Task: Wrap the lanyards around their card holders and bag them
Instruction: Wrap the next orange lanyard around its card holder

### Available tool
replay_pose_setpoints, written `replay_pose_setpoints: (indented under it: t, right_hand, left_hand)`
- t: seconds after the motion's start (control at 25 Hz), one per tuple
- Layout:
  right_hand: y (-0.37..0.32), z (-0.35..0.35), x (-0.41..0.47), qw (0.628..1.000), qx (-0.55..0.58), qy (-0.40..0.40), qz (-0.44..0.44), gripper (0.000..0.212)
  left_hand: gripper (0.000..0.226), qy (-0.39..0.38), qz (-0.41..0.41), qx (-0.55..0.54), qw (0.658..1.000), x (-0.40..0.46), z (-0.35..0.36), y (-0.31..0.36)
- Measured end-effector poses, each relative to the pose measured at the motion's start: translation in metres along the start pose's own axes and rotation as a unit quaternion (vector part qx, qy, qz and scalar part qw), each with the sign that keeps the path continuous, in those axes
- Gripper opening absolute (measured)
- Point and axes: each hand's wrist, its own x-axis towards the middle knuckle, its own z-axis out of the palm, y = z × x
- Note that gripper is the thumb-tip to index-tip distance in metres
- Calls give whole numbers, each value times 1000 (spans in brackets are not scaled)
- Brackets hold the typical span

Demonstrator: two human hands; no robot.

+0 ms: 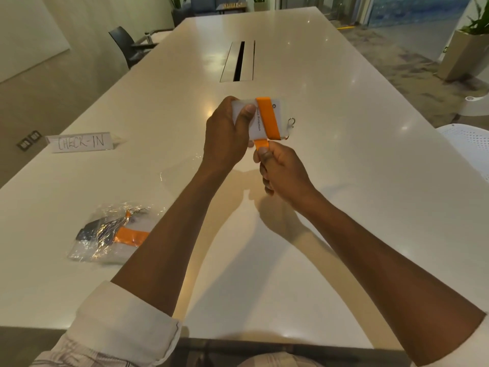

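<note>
— Well, what's in the clear bag (105,234) on the tabletop (330,207)?

— Hard to tell; plastic glare, some orange.

— The hands?

— Left hand (225,133) closed on the card holder (264,117) in the air, right hand (280,173) pinching the orange lanyard (267,117) wrapped around it. Beyond lie a "CHECK-IN" sign (82,141), a chair (129,46) and plants (479,19).

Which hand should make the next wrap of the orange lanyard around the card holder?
Right. The right hand already pinches the orange lanyard below the card holder, while the left hand grips the holder.
</note>
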Motion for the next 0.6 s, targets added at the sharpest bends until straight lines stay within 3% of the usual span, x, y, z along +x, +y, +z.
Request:
replay_pose_setpoints:
  t: [0.16,0.4,0.52,0.6]
  right_hand:
    - [1,1,-11,999,-19,-12,38,34]
    - [-27,-16,-15,995,-17,-58,76,37]
    - [-49,-32,-2,996,-14,-50,76,35]
    - [-64,-44,10,995,-39,-54,68,33]
  left_hand:
    - [21,59,28,34,997,-17,12,-9]
    - [23,23,24,24,999,-27,14,-32]
    - [33,-13,33,29,999,-32,16,-41]
    - [52,-34,47,33,998,-37,16,-44]
